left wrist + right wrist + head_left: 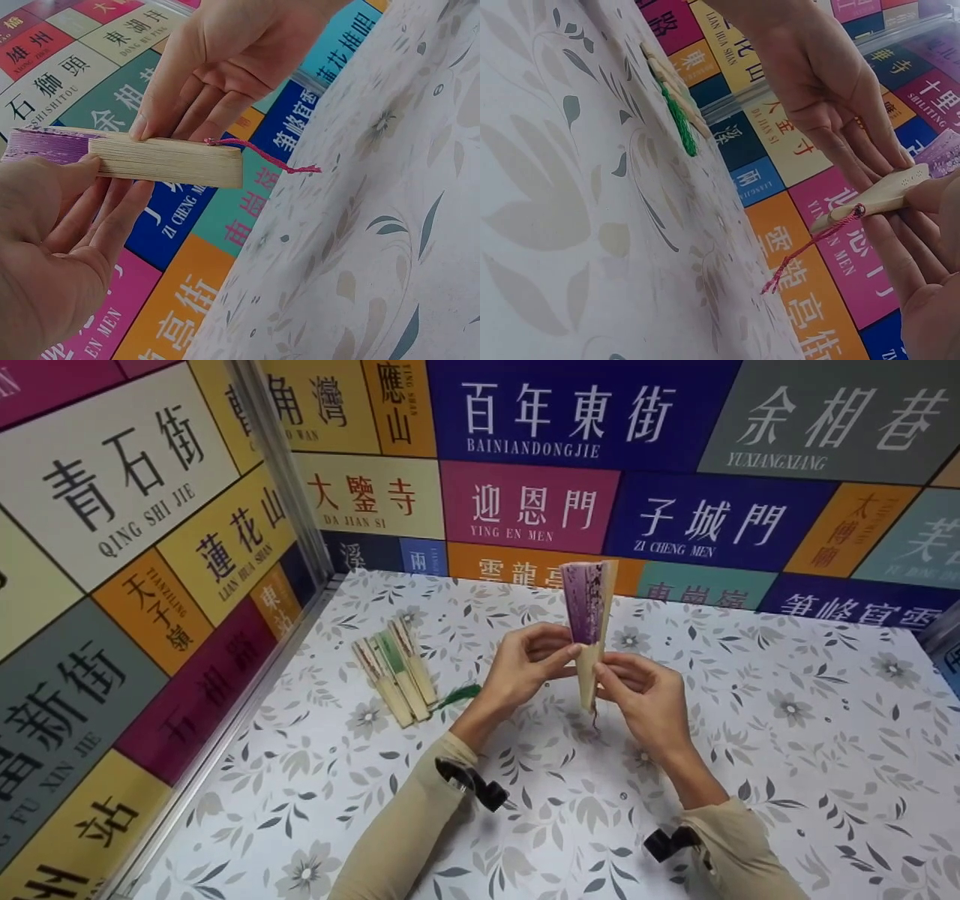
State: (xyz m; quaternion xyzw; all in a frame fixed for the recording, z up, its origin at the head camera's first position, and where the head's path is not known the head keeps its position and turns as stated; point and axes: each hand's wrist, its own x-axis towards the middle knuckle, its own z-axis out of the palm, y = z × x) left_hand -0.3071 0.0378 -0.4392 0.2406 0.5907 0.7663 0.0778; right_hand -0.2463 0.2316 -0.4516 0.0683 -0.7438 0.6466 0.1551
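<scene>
A folding fan (587,611) with purple patterned leaf and pale wooden ribs is held upright over the table, nearly folded. My left hand (529,664) pinches it from the left between thumb and fingers, where leaf meets ribs. On the other side my right hand (649,697) pinches the ribs with thumb and fingertips. In the left wrist view the stacked ribs (172,159) lie close together, with a pink cord (270,156) hanging from their narrow end. The right wrist view shows that cord (810,251) dangling below the pierced outer rib (885,193).
Several folded fans (394,671) lie side by side on the left of the flower-patterned table (750,780); one has a green leaf. A dark green tassel (457,697) extends from them. Sign-covered panels (525,510) stand behind and along the left.
</scene>
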